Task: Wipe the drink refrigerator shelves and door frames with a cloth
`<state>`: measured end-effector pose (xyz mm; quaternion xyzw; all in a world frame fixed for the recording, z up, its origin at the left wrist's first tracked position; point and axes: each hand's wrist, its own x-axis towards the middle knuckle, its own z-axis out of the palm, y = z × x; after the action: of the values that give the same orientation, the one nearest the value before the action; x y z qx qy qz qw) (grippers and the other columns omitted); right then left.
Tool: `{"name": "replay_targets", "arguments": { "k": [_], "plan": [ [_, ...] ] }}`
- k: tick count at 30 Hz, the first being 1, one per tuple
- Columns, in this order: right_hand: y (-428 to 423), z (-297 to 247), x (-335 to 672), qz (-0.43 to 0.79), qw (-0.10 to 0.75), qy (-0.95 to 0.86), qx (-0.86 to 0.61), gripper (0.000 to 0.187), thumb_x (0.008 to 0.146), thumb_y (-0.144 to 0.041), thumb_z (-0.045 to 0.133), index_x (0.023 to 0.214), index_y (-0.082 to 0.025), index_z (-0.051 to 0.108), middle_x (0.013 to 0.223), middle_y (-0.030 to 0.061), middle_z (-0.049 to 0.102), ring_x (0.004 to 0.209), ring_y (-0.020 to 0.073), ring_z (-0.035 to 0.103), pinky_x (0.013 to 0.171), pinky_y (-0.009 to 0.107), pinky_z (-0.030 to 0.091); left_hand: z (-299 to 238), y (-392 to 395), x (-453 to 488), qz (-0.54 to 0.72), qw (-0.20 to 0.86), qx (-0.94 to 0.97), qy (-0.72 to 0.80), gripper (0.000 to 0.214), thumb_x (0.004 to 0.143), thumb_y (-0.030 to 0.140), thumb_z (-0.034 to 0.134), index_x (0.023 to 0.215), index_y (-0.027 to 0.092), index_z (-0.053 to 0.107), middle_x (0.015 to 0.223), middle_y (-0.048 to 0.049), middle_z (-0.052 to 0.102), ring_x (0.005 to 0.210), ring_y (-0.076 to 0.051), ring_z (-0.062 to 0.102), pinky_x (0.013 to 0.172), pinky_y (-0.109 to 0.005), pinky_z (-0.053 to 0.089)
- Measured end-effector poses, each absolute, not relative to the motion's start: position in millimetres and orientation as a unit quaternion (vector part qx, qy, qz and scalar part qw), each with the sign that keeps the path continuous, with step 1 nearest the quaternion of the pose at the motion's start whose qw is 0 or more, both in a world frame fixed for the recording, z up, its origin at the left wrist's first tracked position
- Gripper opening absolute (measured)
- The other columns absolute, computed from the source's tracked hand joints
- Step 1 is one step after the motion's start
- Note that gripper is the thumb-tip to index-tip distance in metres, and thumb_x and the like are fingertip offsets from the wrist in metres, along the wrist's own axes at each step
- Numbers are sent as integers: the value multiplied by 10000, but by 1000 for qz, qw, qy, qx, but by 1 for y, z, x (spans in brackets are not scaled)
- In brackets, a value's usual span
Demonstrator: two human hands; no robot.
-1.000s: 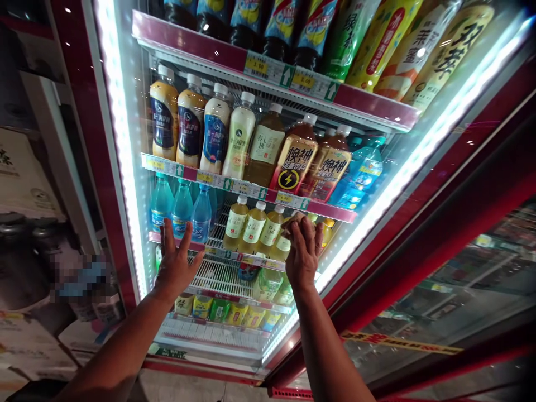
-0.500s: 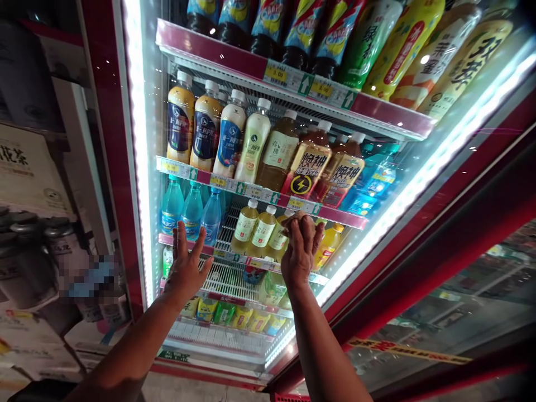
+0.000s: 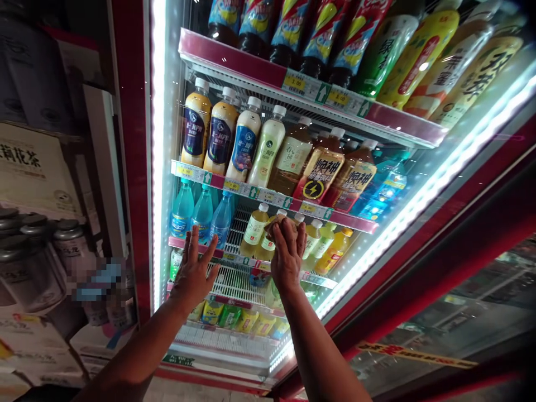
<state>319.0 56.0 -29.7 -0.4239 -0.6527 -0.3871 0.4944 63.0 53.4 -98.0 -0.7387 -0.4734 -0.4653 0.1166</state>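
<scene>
A brown cloth (image 3: 276,224) shows at the front of the right hand (image 3: 288,257), raised against the clear front (image 3: 221,341) of a lit fridge. The fingers are bent and a little apart over the cloth and have hold of it, though how tightly cannot be told. Behind this hand, on the 3rd shelf from the top in view, stand pale tea bottles (image 3: 253,230), partly hidden by it, and a yellow bottle (image 3: 335,252) at the right end.

The left hand (image 3: 194,273) is up at nearly the same height, well apart from the cloth, fingers long and spread wide, holding nothing. Its fingertips overlap 3 blue bottles (image 3: 181,207) on that shelf; whether they touch the front cannot be told.

Above, the 2nd shelf bears a row of drinks, among them 2 amber bottles (image 3: 196,125), a pale green bottle (image 3: 268,148) and 2 red-based bottles (image 3: 320,173). On the top shelf, 5 dark bottles (image 3: 288,25) stand left of a green bottle (image 3: 383,53). Down low lies a wire rack (image 3: 238,282), with small packs (image 3: 230,316) lined up beneath it.

Light strips (image 3: 158,139) run down both sides of the fridge. To the left are dark cans (image 3: 71,239) and a pale pack (image 3: 36,167); to the right, a yellow strip (image 3: 422,355) with red marks crosses a dim glazed unit (image 3: 469,312).
</scene>
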Motion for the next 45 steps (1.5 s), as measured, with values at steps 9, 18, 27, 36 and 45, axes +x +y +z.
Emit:
{"name": "replay_targets", "arguments": {
  "k": [9, 18, 27, 36, 45],
  "plan": [
    [61, -32, 312, -406, 525, -617, -423, 723, 1003, -54, 495, 1613, -394, 310, 1660, 36, 412, 1614, 295, 158, 1260, 663, 295, -102, 55, 49, -445, 125, -757, -462, 956, 935, 210, 634, 1647, 430, 36, 1745, -70, -135, 1598, -411, 89, 1200, -617, 394],
    [58, -35, 298, -395, 508, -624, -444, 725, 1008, -60, 490, 1611, -418, 303, 1659, 21, 415, 1611, 297, 183, 1249, 662, 329, -90, 70, 21, -505, 178, -728, -428, 931, 913, 213, 673, 1647, 430, 143, 1725, -100, 156, 1503, -389, 370, 1191, -586, 388],
    [63, -31, 270, -390, 476, -654, -440, 735, 1009, -65, 498, 1616, -420, 285, 1642, 18, 444, 1611, 289, 185, 1254, 651, 322, -90, 81, -3, -472, 181, -728, -462, 993, 927, 238, 660, 1655, 405, 6, 1752, -84, -81, 1594, -432, 109, 1223, -637, 321],
    [70, -41, 240, -384, 457, -676, -433, 736, 1012, -57, 486, 1623, -407, 272, 1625, 26, 471, 1619, 279, 144, 1264, 641, 307, -94, 82, -16, -452, 170, -753, -447, 969, 931, 224, 646, 1661, 363, 25, 1747, -103, -63, 1597, -403, 97, 1225, -599, 349],
    [77, -28, 225, -396, 488, -652, -424, 750, 1006, -51, 486, 1626, -408, 261, 1663, 13, 407, 1622, 275, 126, 1276, 637, 282, -98, 85, -26, -443, 169, -763, -439, 1002, 907, 190, 671, 1657, 374, 32, 1748, -92, -25, 1595, -376, 128, 1224, -564, 375]
  ]
}}
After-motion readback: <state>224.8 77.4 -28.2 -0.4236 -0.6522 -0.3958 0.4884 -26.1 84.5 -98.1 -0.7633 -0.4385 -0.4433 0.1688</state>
